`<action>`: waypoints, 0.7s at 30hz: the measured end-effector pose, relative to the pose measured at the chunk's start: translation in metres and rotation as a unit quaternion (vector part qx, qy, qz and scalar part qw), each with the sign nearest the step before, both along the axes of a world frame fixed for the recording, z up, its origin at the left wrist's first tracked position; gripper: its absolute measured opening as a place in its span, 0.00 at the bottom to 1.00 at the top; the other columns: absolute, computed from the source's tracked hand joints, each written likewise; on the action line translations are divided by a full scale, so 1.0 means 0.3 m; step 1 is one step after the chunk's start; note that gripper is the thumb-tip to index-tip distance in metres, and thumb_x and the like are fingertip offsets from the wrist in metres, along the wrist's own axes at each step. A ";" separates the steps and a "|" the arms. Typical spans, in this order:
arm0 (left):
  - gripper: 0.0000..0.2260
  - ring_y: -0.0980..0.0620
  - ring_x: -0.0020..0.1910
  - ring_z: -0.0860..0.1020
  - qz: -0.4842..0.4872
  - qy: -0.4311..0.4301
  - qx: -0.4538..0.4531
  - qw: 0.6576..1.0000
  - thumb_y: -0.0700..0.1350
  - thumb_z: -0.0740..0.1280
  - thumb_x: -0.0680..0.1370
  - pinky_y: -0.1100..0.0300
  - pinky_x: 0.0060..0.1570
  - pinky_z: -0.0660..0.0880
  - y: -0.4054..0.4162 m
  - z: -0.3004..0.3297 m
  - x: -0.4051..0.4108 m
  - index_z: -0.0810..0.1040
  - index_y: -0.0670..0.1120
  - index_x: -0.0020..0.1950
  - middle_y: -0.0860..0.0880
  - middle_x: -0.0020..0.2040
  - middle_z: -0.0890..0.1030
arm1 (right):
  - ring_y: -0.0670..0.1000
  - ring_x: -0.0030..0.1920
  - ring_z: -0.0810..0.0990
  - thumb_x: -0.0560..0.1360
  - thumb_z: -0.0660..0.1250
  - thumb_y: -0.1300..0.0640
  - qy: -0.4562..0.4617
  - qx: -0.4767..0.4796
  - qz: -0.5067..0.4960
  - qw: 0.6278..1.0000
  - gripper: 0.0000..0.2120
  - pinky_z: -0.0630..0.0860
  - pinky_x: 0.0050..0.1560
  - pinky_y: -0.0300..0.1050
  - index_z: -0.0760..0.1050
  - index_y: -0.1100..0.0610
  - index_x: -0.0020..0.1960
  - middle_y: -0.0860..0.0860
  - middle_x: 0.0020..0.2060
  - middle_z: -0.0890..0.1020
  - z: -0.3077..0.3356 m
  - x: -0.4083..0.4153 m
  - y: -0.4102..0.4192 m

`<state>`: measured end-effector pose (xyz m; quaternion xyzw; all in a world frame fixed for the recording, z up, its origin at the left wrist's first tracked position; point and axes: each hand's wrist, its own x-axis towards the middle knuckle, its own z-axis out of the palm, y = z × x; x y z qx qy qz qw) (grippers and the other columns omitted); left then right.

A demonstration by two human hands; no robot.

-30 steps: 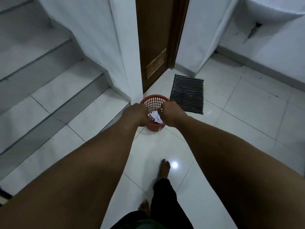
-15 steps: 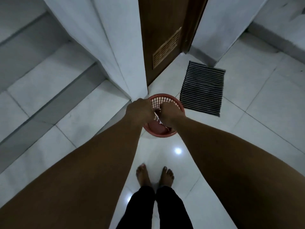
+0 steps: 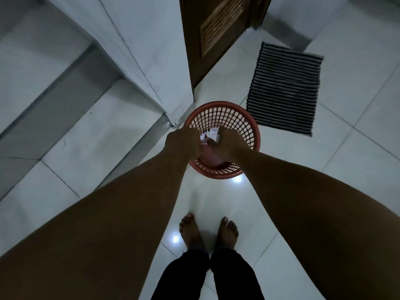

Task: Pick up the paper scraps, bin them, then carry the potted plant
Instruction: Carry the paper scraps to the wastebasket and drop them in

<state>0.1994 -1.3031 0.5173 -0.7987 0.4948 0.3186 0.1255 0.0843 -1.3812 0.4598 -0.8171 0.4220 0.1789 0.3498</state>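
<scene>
Your left hand [image 3: 183, 144] and right hand [image 3: 227, 142] are both curled around the crumpled paper scraps [image 3: 213, 134], held together over the red mesh wastebasket [image 3: 249, 122]. Release off-centre and, I judge, a light scrap could drift past the rim onto the tiled floor [image 3: 324, 148]. The potted plant is out of view. No legible writing anywhere.

Both hands' fingers are hidden behind their backs, so the grip on the scraps [image 3: 213, 135] is unclear. The bin's [image 3: 225, 118] near wall is partly covered; the door [image 3: 216, 35] is cut off.
</scene>
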 end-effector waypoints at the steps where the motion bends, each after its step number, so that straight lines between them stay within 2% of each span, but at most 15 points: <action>1: 0.18 0.44 0.57 0.81 0.004 -0.004 0.006 1.000 0.51 0.63 0.80 0.50 0.56 0.80 -0.032 -0.001 0.032 0.76 0.44 0.66 0.45 0.59 0.82 | 0.56 0.56 0.79 0.78 0.55 0.38 -0.009 -0.008 0.005 1.000 0.23 0.77 0.59 0.55 0.76 0.54 0.59 0.53 0.54 0.81 -0.018 0.001 0.000; 3: 0.17 0.44 0.59 0.81 0.033 -0.004 0.005 0.999 0.48 0.63 0.80 0.51 0.58 0.79 -0.006 -0.074 0.023 0.75 0.43 0.67 0.44 0.61 0.81 | 0.57 0.56 0.79 0.78 0.54 0.36 -0.024 -0.014 0.009 1.000 0.24 0.77 0.59 0.56 0.78 0.53 0.56 0.54 0.54 0.81 -0.052 0.004 -0.007; 4: 0.17 0.43 0.62 0.79 0.026 0.019 0.034 0.999 0.46 0.61 0.81 0.51 0.60 0.77 0.047 -0.131 -0.037 0.73 0.42 0.69 0.42 0.64 0.79 | 0.57 0.55 0.80 0.79 0.53 0.37 -0.020 -0.018 0.013 1.000 0.24 0.78 0.57 0.54 0.78 0.53 0.55 0.54 0.52 0.82 -0.064 0.000 -0.010; 6: 0.19 0.46 0.74 0.67 0.009 -0.055 0.101 0.993 0.39 0.50 0.85 0.53 0.71 0.66 0.242 -0.260 -0.095 0.60 0.41 0.78 0.42 0.76 0.67 | 0.57 0.49 0.81 0.80 0.53 0.38 -0.006 -0.011 0.010 1.000 0.24 0.76 0.49 0.47 0.78 0.56 0.52 0.56 0.46 0.82 -0.084 0.001 -0.016; 7: 0.21 0.50 0.77 0.62 0.040 -0.022 0.129 0.991 0.36 0.44 0.86 0.55 0.74 0.59 0.330 -0.327 -0.182 0.53 0.40 0.79 0.44 0.79 0.60 | 0.57 0.47 0.81 0.81 0.52 0.40 0.001 0.000 -0.004 1.000 0.24 0.74 0.46 0.46 0.78 0.56 0.51 0.56 0.43 0.81 -0.084 0.004 -0.018; 9: 0.21 0.52 0.78 0.58 0.051 0.034 0.128 0.990 0.36 0.40 0.85 0.56 0.76 0.55 0.477 -0.403 -0.271 0.49 0.36 0.79 0.45 0.80 0.57 | 0.58 0.51 0.81 0.82 0.54 0.48 0.000 0.038 -0.062 0.997 0.17 0.77 0.49 0.49 0.77 0.57 0.54 0.58 0.46 0.80 -0.084 0.013 -0.033; 10: 0.21 0.51 0.78 0.58 0.058 0.052 0.127 0.989 0.36 0.41 0.85 0.57 0.76 0.54 0.479 -0.386 -0.272 0.48 0.36 0.79 0.44 0.79 0.57 | 0.59 0.56 0.80 0.81 0.58 0.53 -0.004 0.042 -0.056 0.998 0.13 0.78 0.54 0.51 0.77 0.57 0.58 0.58 0.52 0.80 -0.082 0.014 -0.041; 12: 0.21 0.50 0.79 0.58 0.072 0.096 0.092 0.988 0.36 0.41 0.86 0.57 0.76 0.54 0.447 -0.344 -0.234 0.48 0.36 0.79 0.44 0.80 0.56 | 0.59 0.58 0.79 0.75 0.67 0.58 0.041 0.037 -0.025 0.998 0.15 0.77 0.57 0.51 0.77 0.58 0.61 0.58 0.58 0.80 -0.068 0.016 -0.050; 14: 0.21 0.50 0.79 0.57 0.089 0.086 0.086 0.989 0.35 0.41 0.86 0.57 0.76 0.53 0.414 -0.292 -0.215 0.47 0.36 0.79 0.43 0.80 0.55 | 0.58 0.57 0.80 0.72 0.70 0.63 0.040 0.002 -0.026 0.999 0.18 0.78 0.56 0.48 0.77 0.60 0.62 0.57 0.57 0.81 -0.064 0.013 -0.051; 15: 0.21 0.50 0.79 0.57 0.104 0.113 0.101 0.983 0.35 0.41 0.86 0.57 0.76 0.53 0.410 -0.281 -0.215 0.47 0.36 0.80 0.43 0.80 0.55 | 0.58 0.56 0.80 0.71 0.71 0.65 0.034 -0.014 -0.030 0.999 0.19 0.79 0.55 0.48 0.77 0.60 0.62 0.57 0.56 0.82 -0.058 0.017 -0.052; 18: 0.21 0.49 0.79 0.57 0.092 0.154 0.104 0.978 0.36 0.42 0.86 0.57 0.77 0.53 0.398 -0.167 -0.203 0.46 0.37 0.79 0.43 0.80 0.54 | 0.60 0.56 0.80 0.72 0.69 0.65 0.048 -0.028 0.002 0.998 0.15 0.78 0.53 0.50 0.77 0.62 0.59 0.59 0.54 0.81 -0.018 0.026 -0.056; 21: 0.21 0.48 0.80 0.56 0.089 0.111 0.084 0.986 0.37 0.42 0.86 0.57 0.77 0.52 0.379 -0.060 -0.214 0.45 0.35 0.79 0.42 0.81 0.53 | 0.59 0.57 0.80 0.72 0.72 0.63 0.038 -0.056 0.004 0.998 0.18 0.77 0.55 0.49 0.76 0.62 0.61 0.59 0.56 0.81 0.057 0.031 -0.057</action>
